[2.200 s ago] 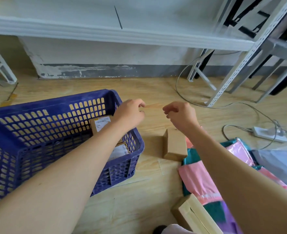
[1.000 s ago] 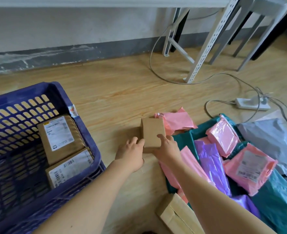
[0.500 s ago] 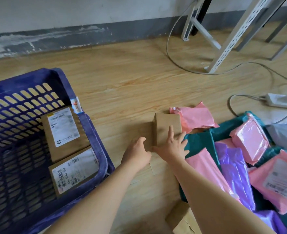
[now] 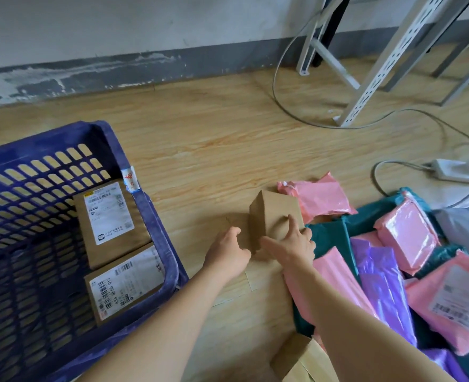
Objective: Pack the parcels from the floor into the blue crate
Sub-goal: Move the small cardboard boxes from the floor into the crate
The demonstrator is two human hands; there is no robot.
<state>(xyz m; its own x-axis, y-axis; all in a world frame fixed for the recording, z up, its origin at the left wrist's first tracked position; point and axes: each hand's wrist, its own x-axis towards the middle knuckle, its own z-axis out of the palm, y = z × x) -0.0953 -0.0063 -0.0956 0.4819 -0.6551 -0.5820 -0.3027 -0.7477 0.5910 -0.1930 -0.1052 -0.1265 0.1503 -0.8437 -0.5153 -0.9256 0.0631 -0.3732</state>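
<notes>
The right hand (image 4: 291, 244) grips the small cardboard box (image 4: 276, 213), fingers curled over its top and thumb at the near end. The left hand (image 4: 227, 252) is at the box's left side with bent fingers; if it really grips, I cannot tell. The box is plain brown, no label visible, tilted up on the floor (image 4: 214, 150) between the blue crate (image 4: 156, 224) and the pile of plastic mailers (image 4: 379, 282). The step seems to be picking it up. Next it needs a lift over the crate's right wall to a free place beside the two labelled boxes (image 4: 109, 219) inside.
</notes>
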